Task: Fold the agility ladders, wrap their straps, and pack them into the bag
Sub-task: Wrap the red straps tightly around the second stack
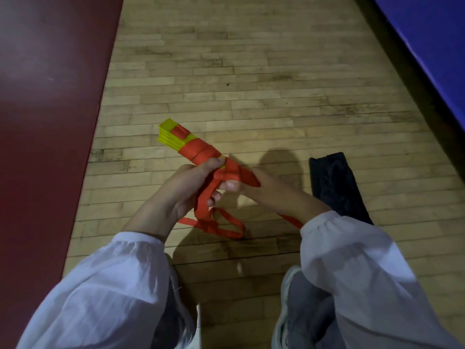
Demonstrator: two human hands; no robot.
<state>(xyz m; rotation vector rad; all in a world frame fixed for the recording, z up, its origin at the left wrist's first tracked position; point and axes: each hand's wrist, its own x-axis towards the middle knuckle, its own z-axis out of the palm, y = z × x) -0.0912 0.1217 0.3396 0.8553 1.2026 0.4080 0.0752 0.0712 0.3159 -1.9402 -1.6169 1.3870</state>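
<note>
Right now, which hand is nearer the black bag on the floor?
Right. The right hand holds the orange strap just left of the black bag, apart from it. The left hand holds the folded ladder farther left.

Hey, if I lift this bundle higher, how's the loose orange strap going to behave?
Probably floppy: the orange strap droops in slack loops below the left hand and right hand. It looks like thin flat webbing, so it is likely light and would trail and swing. The turns around the yellow ladder bundle look snug, but might loosen if released.
</note>
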